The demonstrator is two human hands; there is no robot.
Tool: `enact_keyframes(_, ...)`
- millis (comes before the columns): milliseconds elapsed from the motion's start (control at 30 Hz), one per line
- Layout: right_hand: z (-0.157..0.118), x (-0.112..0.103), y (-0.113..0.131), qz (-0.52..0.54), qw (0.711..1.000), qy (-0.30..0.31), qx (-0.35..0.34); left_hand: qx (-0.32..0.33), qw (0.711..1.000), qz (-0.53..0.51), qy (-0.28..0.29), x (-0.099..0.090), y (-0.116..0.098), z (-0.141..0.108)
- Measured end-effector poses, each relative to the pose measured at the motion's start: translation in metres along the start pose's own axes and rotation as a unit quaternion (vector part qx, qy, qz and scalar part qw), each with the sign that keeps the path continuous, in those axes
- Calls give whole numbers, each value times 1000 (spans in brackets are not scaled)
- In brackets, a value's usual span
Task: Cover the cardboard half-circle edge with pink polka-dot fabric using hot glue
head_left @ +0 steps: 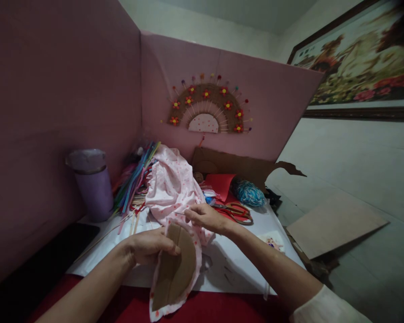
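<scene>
My left hand (pixel 155 246) is closed on the edge of a half-round cardboard piece (pixel 175 269), its thumb lying on the bare brown face. Pink fabric with red spots (pixel 198 260) sticks out around the cardboard's rim. Just above the piece's upper end, my right hand (pixel 202 216) pinches a thin needle-like thing (pixel 179 213) that points left. Any thread on it is too fine to make out. Behind both hands lies a crumpled heap of the same spotted cloth (pixel 173 179).
Scissors (pixel 237 211), red sheets (pixel 220 184) and blue yarn (pixel 251 193) lie right of the cloth. Pipe cleaners (pixel 138 179) and a purple tumbler (pixel 92 188) are left. A decorated cardboard arch (pixel 205 93) hangs on the pink panel (pixel 272 98). Loose cardboard (pixel 336 220) leans at right.
</scene>
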State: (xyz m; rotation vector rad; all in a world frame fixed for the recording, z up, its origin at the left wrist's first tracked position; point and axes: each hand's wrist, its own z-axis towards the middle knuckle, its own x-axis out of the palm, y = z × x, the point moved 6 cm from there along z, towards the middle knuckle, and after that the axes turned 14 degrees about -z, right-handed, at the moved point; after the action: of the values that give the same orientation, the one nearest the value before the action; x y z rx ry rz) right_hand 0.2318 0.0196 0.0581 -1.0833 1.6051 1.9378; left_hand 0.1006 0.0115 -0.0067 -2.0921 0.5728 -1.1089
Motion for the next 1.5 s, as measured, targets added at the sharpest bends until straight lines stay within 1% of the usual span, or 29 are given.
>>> enact_keyframes(167, -3, 7, 6, 101, 989, 109, 13, 4, 1000, 6, 20, 3, 0, -2)
enact_keyframes(267, 0, 9, 8, 110, 982, 155, 16, 3, 1000, -1, 23, 4, 0, -3)
enact_keyframes(367, 5, 10, 8, 100, 980, 173, 0, 2, 1000, 5, 22, 6, -1, -4)
enact_keyframes(533, 7, 11, 9, 106, 980, 170, -7, -8, 1000, 8, 7, 6, -1, -6)
enact_keyframes(633, 6, 8, 14, 102, 983, 150, -24, -10, 1000, 11, 6, 4, 1, -4)
enact_keyframes(733, 5, 1, 18, 42, 991, 119, -49, -3, 1000, 18, 18, 2, 2, -2)
enact_keyframes(833, 5, -6, 20, -20, 992, 105, -64, 3, 999, 21, 29, 2, 2, -1)
enact_keyframes(900, 4, -10, 21, -48, 991, 102, -70, 2, 999, 19, 32, 3, 2, -2)
enact_keyframes(1000, 4, -10, 20, -74, 987, 119, -75, 1, 999, 17, 29, 5, 1, -4)
enact_keyframes(1100, 6, -4, 20, -81, 985, 133, -81, 2, 999, 20, 24, 6, 0, -4)
enact_keyframes(1233, 11, 1, 20, -66, 986, 125, -85, 0, 999, 23, 29, 4, 2, -2)
enact_keyframes(1400, 14, 2, 24, -37, 990, 98, -90, -8, 999, 20, 39, 2, 3, -1)
enact_keyframes(1500, 14, 0, 24, -57, 992, 70, -82, -2, 999, 19, 42, 3, 2, -1)
